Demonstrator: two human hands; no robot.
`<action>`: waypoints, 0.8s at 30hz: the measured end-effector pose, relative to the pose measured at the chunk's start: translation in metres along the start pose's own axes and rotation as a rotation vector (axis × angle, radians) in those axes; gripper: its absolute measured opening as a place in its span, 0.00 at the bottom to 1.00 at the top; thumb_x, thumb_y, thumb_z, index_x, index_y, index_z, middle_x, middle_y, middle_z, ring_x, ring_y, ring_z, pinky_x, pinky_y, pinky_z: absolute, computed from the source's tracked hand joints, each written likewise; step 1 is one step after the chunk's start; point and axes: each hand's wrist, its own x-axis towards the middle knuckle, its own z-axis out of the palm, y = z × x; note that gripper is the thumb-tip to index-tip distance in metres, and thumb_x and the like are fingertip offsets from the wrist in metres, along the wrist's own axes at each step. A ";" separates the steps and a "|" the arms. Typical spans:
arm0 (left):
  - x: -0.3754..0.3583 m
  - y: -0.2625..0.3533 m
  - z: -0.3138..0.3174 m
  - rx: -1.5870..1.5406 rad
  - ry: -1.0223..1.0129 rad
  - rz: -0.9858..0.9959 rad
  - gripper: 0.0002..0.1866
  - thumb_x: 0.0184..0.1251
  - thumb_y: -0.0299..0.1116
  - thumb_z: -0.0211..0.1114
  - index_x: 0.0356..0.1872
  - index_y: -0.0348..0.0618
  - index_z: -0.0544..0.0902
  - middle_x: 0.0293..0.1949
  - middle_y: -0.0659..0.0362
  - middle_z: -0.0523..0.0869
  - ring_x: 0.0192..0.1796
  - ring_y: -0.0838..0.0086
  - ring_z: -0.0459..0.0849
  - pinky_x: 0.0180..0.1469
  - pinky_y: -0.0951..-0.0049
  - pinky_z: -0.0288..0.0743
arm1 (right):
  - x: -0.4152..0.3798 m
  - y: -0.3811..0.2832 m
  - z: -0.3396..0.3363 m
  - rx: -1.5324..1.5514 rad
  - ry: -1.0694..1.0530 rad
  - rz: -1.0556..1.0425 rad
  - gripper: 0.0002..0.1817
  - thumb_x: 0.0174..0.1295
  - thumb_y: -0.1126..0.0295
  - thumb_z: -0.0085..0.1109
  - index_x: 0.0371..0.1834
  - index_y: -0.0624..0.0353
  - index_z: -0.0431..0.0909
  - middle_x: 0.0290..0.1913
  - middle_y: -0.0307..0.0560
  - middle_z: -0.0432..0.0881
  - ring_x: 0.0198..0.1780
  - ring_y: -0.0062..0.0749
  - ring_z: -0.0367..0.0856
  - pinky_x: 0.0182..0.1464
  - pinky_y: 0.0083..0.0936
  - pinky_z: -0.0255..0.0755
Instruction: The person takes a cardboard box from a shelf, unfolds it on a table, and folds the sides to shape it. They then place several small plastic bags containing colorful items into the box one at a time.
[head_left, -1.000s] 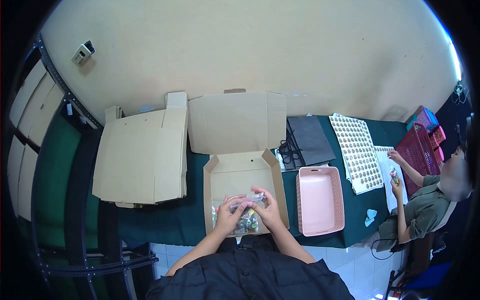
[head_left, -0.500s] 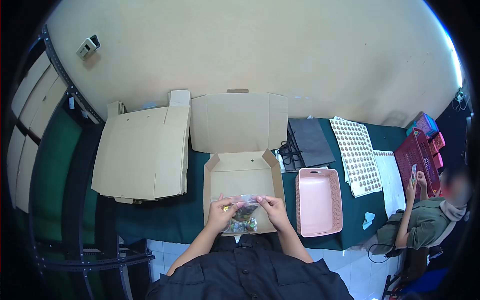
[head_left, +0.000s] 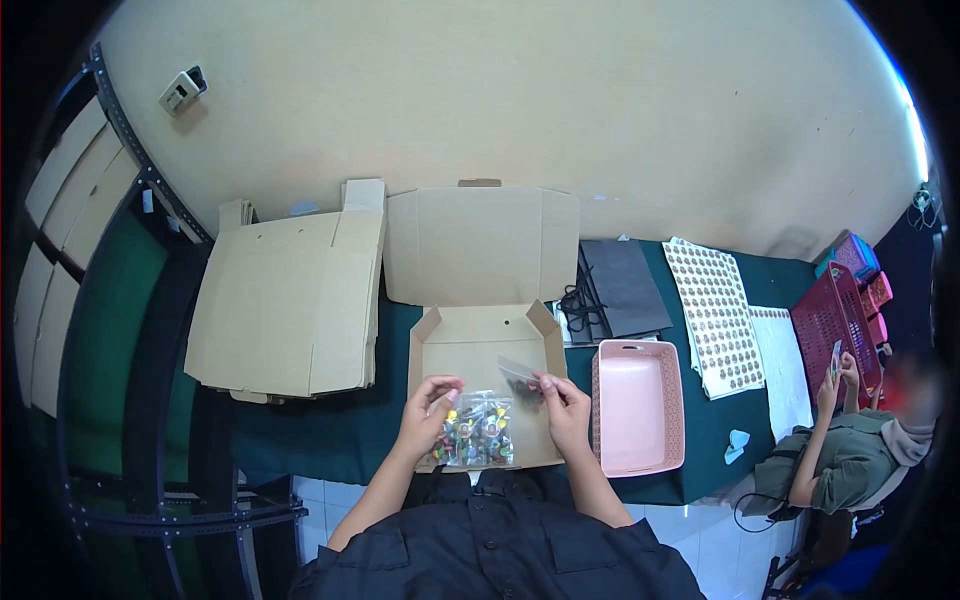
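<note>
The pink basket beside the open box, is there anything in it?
No, the pink basket shows only its bare pink floor, with nothing lying inside.

Open box [head_left: 487, 350] w/ its raised lid, plus the flat stack [head_left: 290, 300] beside it, are plain brown corrugated cardboard, matt & smooth. Bag [head_left: 478, 437] lying in the box is clear glossy plastic film w/ small shiny multicoloured bits inside; pink basket [head_left: 639, 405] is moulded plastic w/ perforated walls & a soft sheen, red crate [head_left: 835, 320] is lattice plastic too. Table cover [head_left: 330, 440] looks like matt dark-green cloth, black bags [head_left: 622, 285] look like matt paper, sticker sheets [head_left: 715, 315] are white paper w/ rows of brown dots.
</note>
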 end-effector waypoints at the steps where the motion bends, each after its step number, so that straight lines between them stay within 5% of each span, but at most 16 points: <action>1: -0.002 0.001 0.001 0.007 -0.071 -0.056 0.15 0.62 0.28 0.57 0.49 0.36 0.72 0.52 0.54 0.75 0.55 0.71 0.72 0.57 0.71 0.64 | -0.002 -0.002 0.001 -0.180 -0.016 -0.159 0.11 0.61 0.70 0.52 0.39 0.66 0.80 0.37 0.49 0.81 0.38 0.27 0.78 0.42 0.21 0.69; 4: -0.006 0.007 0.027 0.193 -0.117 0.054 0.22 0.59 0.31 0.61 0.54 0.37 0.69 0.56 0.51 0.70 0.59 0.69 0.69 0.58 0.71 0.63 | -0.007 -0.005 0.019 -0.281 -0.106 -0.356 0.10 0.60 0.71 0.52 0.40 0.65 0.80 0.36 0.48 0.81 0.39 0.32 0.78 0.44 0.24 0.69; 8: -0.010 -0.003 0.043 0.066 -0.106 0.029 0.31 0.56 0.35 0.66 0.59 0.39 0.64 0.58 0.51 0.68 0.61 0.69 0.67 0.60 0.72 0.61 | -0.019 -0.002 0.037 -0.126 -0.177 -0.317 0.13 0.60 0.73 0.51 0.48 0.62 0.77 0.42 0.51 0.78 0.46 0.36 0.74 0.50 0.27 0.65; 10: -0.011 -0.001 0.048 0.016 -0.030 0.095 0.24 0.58 0.34 0.63 0.55 0.38 0.69 0.53 0.53 0.74 0.55 0.72 0.73 0.56 0.74 0.66 | -0.018 0.000 0.033 -0.119 -0.275 -0.313 0.15 0.59 0.72 0.52 0.49 0.62 0.75 0.47 0.52 0.73 0.49 0.37 0.71 0.52 0.28 0.63; 12: -0.011 -0.005 0.040 -0.137 -0.026 -0.115 0.15 0.62 0.32 0.60 0.47 0.36 0.75 0.43 0.55 0.81 0.46 0.76 0.78 0.49 0.77 0.70 | -0.020 -0.003 0.033 -0.362 -0.072 -0.432 0.15 0.56 0.71 0.55 0.47 0.63 0.76 0.49 0.52 0.70 0.48 0.36 0.70 0.51 0.29 0.64; 13: -0.009 -0.006 0.041 -0.067 0.033 0.007 0.09 0.63 0.30 0.58 0.40 0.36 0.79 0.35 0.58 0.83 0.39 0.79 0.79 0.43 0.79 0.72 | -0.018 0.000 0.033 -0.362 -0.074 -0.428 0.15 0.56 0.71 0.55 0.47 0.63 0.76 0.49 0.52 0.70 0.48 0.36 0.70 0.51 0.29 0.64; 16: -0.012 0.002 0.040 0.039 0.023 0.013 0.10 0.63 0.31 0.58 0.41 0.35 0.79 0.36 0.57 0.83 0.40 0.78 0.79 0.45 0.78 0.71 | -0.006 0.018 0.030 -0.110 -0.130 -0.260 0.12 0.53 0.70 0.61 0.40 0.63 0.79 0.48 0.51 0.72 0.49 0.32 0.71 0.48 0.26 0.64; 17: -0.011 -0.004 0.039 0.058 0.013 0.048 0.12 0.65 0.33 0.56 0.41 0.34 0.78 0.38 0.56 0.83 0.42 0.77 0.79 0.47 0.78 0.71 | -0.005 0.020 0.028 0.024 -0.256 -0.174 0.09 0.54 0.69 0.61 0.33 0.64 0.80 0.39 0.48 0.78 0.44 0.29 0.74 0.47 0.25 0.65; 24: -0.005 -0.005 0.028 -0.192 -0.137 -0.120 0.19 0.70 0.40 0.47 0.47 0.32 0.76 0.43 0.55 0.81 0.48 0.74 0.77 0.52 0.75 0.68 | 0.000 0.013 0.023 0.244 -0.249 0.185 0.12 0.61 0.65 0.54 0.32 0.65 0.80 0.31 0.39 0.78 0.36 0.18 0.72 0.40 0.18 0.65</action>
